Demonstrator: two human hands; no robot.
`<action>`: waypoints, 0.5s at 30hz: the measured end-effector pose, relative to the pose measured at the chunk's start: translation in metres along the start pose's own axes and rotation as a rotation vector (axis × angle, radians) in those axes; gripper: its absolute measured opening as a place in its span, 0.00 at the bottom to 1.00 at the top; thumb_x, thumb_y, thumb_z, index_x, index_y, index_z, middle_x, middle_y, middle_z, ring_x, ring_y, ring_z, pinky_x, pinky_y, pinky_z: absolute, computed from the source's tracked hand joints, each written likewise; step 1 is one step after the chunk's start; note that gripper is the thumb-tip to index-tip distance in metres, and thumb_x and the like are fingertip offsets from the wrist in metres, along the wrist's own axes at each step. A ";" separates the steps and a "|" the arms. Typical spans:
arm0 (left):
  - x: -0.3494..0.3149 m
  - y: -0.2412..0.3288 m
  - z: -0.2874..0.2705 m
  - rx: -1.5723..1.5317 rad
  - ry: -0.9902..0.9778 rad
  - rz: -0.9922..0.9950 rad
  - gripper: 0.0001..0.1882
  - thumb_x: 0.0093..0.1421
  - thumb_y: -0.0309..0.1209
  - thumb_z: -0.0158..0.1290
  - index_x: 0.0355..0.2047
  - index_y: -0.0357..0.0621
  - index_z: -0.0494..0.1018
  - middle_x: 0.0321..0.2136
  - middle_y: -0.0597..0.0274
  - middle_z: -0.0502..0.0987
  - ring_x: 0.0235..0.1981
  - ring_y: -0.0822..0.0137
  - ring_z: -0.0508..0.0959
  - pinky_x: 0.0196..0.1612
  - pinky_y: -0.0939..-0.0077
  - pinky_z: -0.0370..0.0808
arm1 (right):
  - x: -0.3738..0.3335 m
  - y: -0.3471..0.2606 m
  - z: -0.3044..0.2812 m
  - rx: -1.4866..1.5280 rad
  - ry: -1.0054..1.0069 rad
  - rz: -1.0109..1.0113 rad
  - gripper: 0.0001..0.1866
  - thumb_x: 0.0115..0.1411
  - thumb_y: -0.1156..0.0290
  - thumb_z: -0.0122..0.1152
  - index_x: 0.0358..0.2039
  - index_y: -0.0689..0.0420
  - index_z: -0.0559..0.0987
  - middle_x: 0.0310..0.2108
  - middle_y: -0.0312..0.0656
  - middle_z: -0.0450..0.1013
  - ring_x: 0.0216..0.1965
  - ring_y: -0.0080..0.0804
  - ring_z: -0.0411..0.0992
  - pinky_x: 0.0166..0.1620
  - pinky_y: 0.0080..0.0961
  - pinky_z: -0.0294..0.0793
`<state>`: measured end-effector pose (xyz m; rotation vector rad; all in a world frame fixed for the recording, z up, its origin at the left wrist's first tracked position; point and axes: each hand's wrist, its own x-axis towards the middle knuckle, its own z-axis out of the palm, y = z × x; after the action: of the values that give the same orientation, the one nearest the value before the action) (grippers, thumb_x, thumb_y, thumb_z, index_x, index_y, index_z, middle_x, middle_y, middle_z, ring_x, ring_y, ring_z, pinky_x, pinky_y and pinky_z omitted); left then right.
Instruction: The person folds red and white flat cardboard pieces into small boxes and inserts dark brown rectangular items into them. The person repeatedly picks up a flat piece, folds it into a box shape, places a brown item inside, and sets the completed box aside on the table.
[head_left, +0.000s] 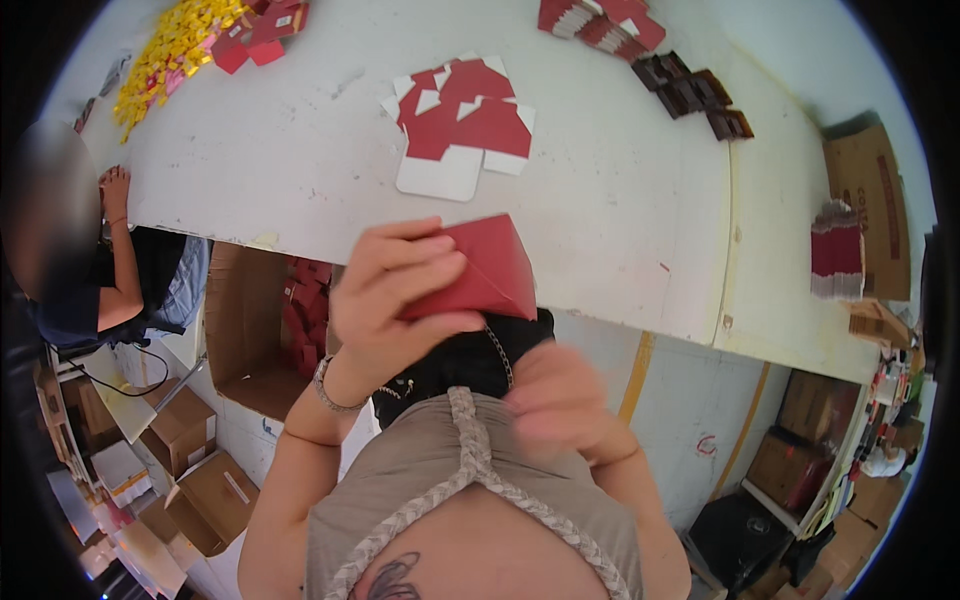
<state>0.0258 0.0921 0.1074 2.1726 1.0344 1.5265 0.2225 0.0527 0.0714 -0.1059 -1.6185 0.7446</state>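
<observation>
The left grip (390,285) holds the red box (490,262), fingers over its upper side and thumb below. The box sits in front of the body, overlapping the near edge of the tabletop (620,215) in view; whether it touches there, I cannot tell. The right grip (558,398) is blurred, apart from the box, and I cannot tell if it is closed. Steady, light finger pressure should suit best, since thin card walls probably dent and creases drift if squeezed.
</observation>
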 end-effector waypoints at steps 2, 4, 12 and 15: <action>0.013 0.002 -0.005 -0.162 0.060 -0.001 0.25 0.38 0.36 0.69 0.38 0.39 0.78 0.38 0.56 0.76 0.43 0.50 0.76 0.42 0.65 0.77 | 0.009 -0.012 0.020 -0.255 -0.030 0.391 0.13 0.52 0.81 0.59 0.38 0.56 0.78 0.32 0.41 0.75 0.30 0.34 0.74 0.37 0.27 0.74; 0.013 0.015 -0.005 -0.290 -0.006 0.002 0.25 0.39 0.39 0.69 0.37 0.40 0.79 0.36 0.57 0.76 0.43 0.50 0.76 0.41 0.63 0.77 | -0.001 -0.010 0.024 -0.189 0.034 0.724 0.18 0.52 0.80 0.60 0.46 0.58 0.75 0.39 0.42 0.75 0.35 0.32 0.74 0.42 0.27 0.74; -0.002 0.030 0.001 -0.236 -0.192 0.099 0.16 0.43 0.41 0.67 0.34 0.57 0.81 0.33 0.73 0.75 0.55 0.59 0.64 0.64 0.45 0.57 | -0.019 0.002 0.025 0.459 0.003 1.055 0.28 0.52 0.74 0.65 0.54 0.59 0.68 0.50 0.42 0.71 0.46 0.27 0.72 0.47 0.25 0.73; -0.007 0.024 0.004 -0.254 -0.109 0.250 0.12 0.45 0.36 0.66 0.33 0.58 0.81 0.31 0.73 0.73 0.56 0.61 0.63 0.65 0.46 0.55 | -0.031 0.007 0.031 0.335 -0.039 1.023 0.25 0.52 0.73 0.66 0.51 0.59 0.70 0.47 0.41 0.72 0.45 0.27 0.73 0.45 0.25 0.74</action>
<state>0.0379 0.0712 0.1153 2.2351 0.5176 1.5253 0.1984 0.0309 0.0410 -0.7105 -1.3915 1.7867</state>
